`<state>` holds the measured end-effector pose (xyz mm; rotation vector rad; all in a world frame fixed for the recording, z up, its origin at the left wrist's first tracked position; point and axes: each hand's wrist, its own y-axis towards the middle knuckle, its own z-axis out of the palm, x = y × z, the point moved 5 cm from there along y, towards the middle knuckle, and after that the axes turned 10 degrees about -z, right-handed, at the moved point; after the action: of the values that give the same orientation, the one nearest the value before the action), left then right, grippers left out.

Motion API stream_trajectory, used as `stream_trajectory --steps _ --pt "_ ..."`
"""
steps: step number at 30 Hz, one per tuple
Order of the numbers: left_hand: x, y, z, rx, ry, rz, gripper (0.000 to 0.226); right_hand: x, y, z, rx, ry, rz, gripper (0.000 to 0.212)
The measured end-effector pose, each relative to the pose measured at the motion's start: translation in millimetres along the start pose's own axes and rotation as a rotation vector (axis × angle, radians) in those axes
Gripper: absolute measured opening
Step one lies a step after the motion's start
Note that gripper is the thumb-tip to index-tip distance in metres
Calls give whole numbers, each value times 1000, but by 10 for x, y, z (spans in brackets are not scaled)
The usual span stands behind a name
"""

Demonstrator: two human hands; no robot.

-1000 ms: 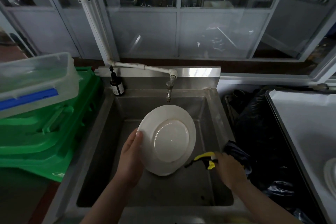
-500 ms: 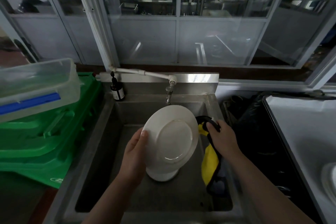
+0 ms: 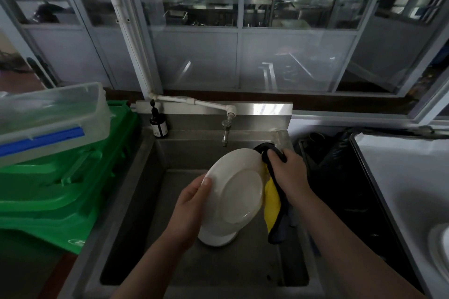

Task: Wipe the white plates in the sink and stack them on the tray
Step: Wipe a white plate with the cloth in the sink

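Note:
My left hand (image 3: 192, 204) grips the left rim of a white plate (image 3: 239, 187), tilted with its underside toward me, above the steel sink (image 3: 136, 201). My right hand (image 3: 289, 172) holds a yellow and dark cloth (image 3: 273, 204) against the plate's right edge; the cloth hangs down behind the plate. More white plates (image 3: 216, 238) sit in the sink below, mostly hidden by the held one. The tray (image 3: 401, 177) lies at the right, with a white plate (image 3: 439, 247) at its near right edge.
A tap (image 3: 225, 132) juts over the sink's back, beside a small dark bottle (image 3: 158, 124). Green crates (image 3: 60, 189) with a clear lidded box (image 3: 48, 114) on top stand at the left. A black bag (image 3: 328, 165) fills the gap between sink and tray.
My right hand lifted the cloth from the sink's right side up to the plate's right edge. The plate tilted a little and rose slightly.

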<state>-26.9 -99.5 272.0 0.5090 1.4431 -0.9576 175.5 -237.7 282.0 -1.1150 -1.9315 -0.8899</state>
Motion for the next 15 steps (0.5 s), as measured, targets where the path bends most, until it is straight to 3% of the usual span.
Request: stream_trajectory --steps 11,15 --pt "-65 11 130 -18 38 -24 31 682 -278 206 64 -32 -372 10" --pt "-22 24 136 -37 3 -35 32 867 -531 425 148 23 -587 21"
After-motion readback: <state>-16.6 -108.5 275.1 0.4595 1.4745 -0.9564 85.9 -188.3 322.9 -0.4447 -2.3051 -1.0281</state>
